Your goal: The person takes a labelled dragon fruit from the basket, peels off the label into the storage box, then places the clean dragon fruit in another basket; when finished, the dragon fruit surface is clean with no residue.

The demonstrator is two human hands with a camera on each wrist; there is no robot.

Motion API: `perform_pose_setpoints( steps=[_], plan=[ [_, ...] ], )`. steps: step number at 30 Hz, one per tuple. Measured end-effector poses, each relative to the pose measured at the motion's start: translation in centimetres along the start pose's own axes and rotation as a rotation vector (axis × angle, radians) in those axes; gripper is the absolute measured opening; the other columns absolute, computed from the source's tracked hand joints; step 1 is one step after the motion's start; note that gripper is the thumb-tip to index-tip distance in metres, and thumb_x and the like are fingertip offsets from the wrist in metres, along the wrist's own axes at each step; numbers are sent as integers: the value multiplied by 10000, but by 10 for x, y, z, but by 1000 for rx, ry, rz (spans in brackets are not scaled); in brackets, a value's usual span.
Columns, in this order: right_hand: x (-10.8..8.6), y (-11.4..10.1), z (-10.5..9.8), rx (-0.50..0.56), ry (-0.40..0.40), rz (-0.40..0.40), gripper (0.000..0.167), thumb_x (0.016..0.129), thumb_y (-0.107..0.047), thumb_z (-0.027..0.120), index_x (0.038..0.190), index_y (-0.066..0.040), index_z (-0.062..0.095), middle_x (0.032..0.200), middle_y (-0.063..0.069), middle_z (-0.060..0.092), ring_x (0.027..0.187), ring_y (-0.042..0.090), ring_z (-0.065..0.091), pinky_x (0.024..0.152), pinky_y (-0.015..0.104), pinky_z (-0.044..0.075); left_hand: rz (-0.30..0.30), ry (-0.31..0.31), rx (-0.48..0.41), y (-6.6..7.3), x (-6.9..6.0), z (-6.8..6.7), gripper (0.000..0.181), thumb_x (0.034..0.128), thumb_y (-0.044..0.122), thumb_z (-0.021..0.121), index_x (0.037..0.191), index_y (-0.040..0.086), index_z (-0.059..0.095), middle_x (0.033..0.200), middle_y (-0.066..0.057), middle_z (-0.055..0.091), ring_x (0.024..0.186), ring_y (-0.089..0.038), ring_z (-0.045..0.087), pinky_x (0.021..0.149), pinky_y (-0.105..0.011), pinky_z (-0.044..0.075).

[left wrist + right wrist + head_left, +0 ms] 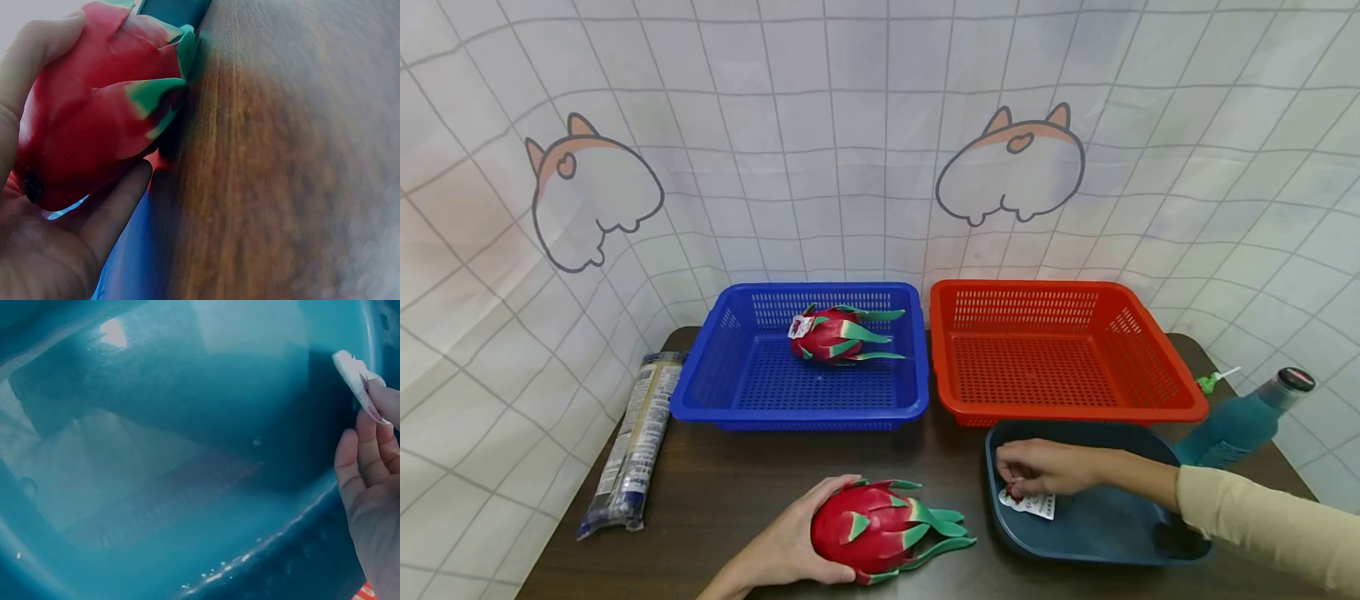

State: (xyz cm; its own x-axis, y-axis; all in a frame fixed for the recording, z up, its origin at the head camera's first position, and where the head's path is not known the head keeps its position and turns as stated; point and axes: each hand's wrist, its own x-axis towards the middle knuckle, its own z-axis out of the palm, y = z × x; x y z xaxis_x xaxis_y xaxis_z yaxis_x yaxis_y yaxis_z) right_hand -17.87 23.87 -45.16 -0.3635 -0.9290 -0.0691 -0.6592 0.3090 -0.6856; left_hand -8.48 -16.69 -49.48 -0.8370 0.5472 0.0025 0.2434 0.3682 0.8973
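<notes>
A red dragon fruit with green leaf tips (861, 529) is at the front of the table, and my left hand (790, 537) curls round its left end; the left wrist view shows thumb and fingers against the fruit (94, 119). Over the dark blue-green tub (1105, 533), my right hand (1048, 467) pinches a small white packet with red marks (1033, 504). In the right wrist view the packet (356, 375) is held between thumb and fingers near the tub's side.
A second dragon fruit (831, 337) lies in the blue basket (797, 414). Right of it stands a red basket (1075, 412). A long printed package (640, 442) lies at the left. A teal bottle (1243, 425) and a green lollipop-like item (1208, 382) are at the right.
</notes>
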Motion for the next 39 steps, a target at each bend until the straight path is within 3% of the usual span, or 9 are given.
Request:
perform_pose_setpoints(
  steps=[7, 15, 21, 29, 32, 39],
  plan=[
    [2, 4, 6, -66, -2, 16, 126, 941, -127, 620, 910, -110, 499, 816, 23, 522, 689, -72, 416, 575, 109, 413, -15, 5, 31, -1, -1, 0, 890, 692, 371, 862, 1435, 347, 371, 1425, 75, 456, 1222, -146, 497, 894, -240, 521],
    [0, 3, 6, -173, 15, 31, 141, 936, -191, 638, 922, -139, 508, 824, -13, 494, 692, -64, 407, 576, 102, 396, -11, -4, 1, 1, 0, -1, 880, 695, 347, 860, 1432, 334, 378, 1418, 65, 461, 1221, -137, 497, 890, -231, 524],
    [-2, 3, 6, -237, 21, 90, 185, 927, -284, 643, 993, -163, 520, 863, -44, 484, 698, -62, 390, 582, 110, 382, -7, -12, -3, 0, 0, -1, 869, 702, 351, 855, 1429, 334, 380, 1411, 62, 467, 1221, -133, 496, 894, -230, 525],
    [-6, -3, 2, -416, 44, 148, 260, 937, -378, 615, 1088, -182, 534, 925, -75, 523, 715, -42, 422, 592, 154, 398, -8, -5, 10, -1, -1, -1, 876, 696, 353, 859, 1430, 335, 380, 1412, 63, 466, 1219, -129, 496, 897, -234, 522],
    [-10, -7, -3, -434, 75, 153, 296, 949, -401, 587, 1142, -177, 560, 973, -68, 564, 763, -24, 493, 627, 174, 455, -7, -5, 6, 0, -1, -2, 875, 696, 351, 860, 1430, 330, 383, 1410, 64, 469, 1217, -127, 498, 899, -232, 521],
    [-27, -23, -16, -418, 235, 101, 266, 932, -368, 629, 1138, -201, 603, 940, -79, 621, 761, -23, 556, 637, 170, 489, 2, -2, 15, 0, 0, -1, 881, 693, 358, 864, 1431, 324, 384, 1409, 59, 472, 1213, -121, 503, 904, -236, 520]
  ],
)
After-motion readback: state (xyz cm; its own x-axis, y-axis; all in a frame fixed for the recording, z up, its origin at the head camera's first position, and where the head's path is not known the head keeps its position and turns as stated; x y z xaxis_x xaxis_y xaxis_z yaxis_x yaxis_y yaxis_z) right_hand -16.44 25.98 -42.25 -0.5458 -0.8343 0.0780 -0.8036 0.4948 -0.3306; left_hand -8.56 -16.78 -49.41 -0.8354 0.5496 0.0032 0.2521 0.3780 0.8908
